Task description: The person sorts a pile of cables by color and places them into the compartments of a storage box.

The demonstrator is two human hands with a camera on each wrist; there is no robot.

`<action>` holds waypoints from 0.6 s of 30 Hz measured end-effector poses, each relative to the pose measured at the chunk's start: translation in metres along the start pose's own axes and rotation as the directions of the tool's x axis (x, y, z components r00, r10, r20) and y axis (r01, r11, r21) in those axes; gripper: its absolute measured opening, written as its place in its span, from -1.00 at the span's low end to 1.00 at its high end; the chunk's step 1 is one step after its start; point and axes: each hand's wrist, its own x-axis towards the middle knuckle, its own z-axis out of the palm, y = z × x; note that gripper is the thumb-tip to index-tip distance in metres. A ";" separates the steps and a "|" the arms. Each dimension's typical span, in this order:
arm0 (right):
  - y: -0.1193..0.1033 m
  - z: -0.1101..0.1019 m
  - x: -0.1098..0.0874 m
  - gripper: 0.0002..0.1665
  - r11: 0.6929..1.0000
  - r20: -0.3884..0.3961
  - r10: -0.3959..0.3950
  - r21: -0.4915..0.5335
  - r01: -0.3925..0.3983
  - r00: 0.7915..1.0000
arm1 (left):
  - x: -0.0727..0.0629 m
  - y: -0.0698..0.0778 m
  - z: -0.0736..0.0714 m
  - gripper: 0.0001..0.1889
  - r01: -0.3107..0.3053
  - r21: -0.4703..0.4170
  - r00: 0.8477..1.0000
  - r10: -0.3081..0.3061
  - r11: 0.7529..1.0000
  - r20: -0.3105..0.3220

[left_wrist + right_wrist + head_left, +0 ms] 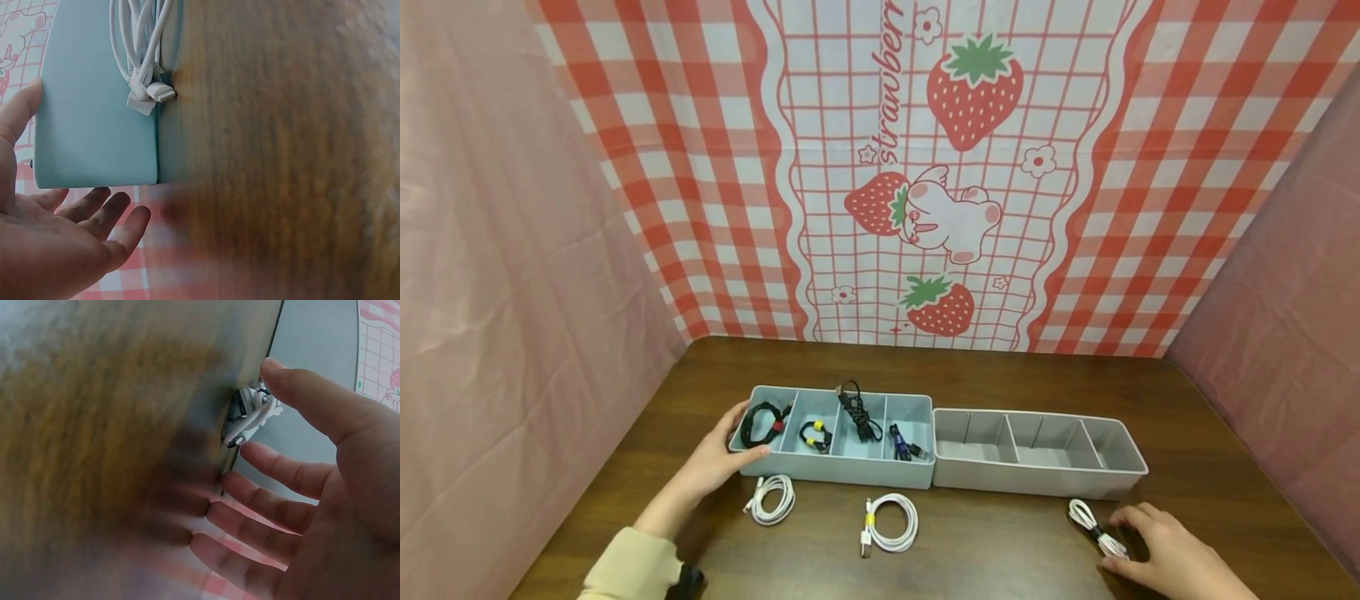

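Observation:
At the left end of a light blue divided box (835,471), my left hand (718,454) rests its thumb along the front rim while the fingers reach round the end. In the left wrist view those fingers (128,228) are spread and relaxed beside the box's end. My right hand (1161,550) is at a white cable (1086,517) bundled with a black tie, its thumb and index finger on either side of the bundle's near end. The right wrist view has the other fingers (250,531) loosely extended.
Black cables (765,423) and a dark blue cable (901,443) lie in the blue box's compartments. A grey divided box (1030,479) adjoins it on the right. In front lie a coiled white cable (773,500) and another white cable (913,525) with a yellow tie.

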 end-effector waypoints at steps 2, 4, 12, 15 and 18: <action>0.000 0.002 0.000 -0.45 1.000 -0.010 -0.010 -0.001 0.010 1.000 | 0.000 0.000 0.000 -0.12 -0.002 0.000 1.000 0.002 1.000 0.001; 0.000 0.003 -0.001 -0.50 1.000 -0.026 -0.015 -0.015 0.014 1.000 | -0.001 0.000 0.000 -0.12 -0.005 -0.001 1.000 0.005 1.000 0.000; -0.002 0.001 0.001 -0.61 1.000 0.015 0.000 -0.024 0.001 1.000 | -0.004 0.002 0.000 -0.11 0.023 0.007 1.000 -0.023 1.000 0.015; -0.002 0.000 0.001 -0.63 1.000 0.034 0.005 -0.018 -0.004 0.999 | -0.003 0.003 0.000 -0.11 0.026 0.007 0.999 -0.026 1.000 0.018; -0.002 0.000 0.001 -0.63 1.000 0.033 0.011 -0.026 -0.010 0.999 | -0.003 0.003 0.000 -0.11 0.022 0.005 1.000 -0.022 1.000 0.019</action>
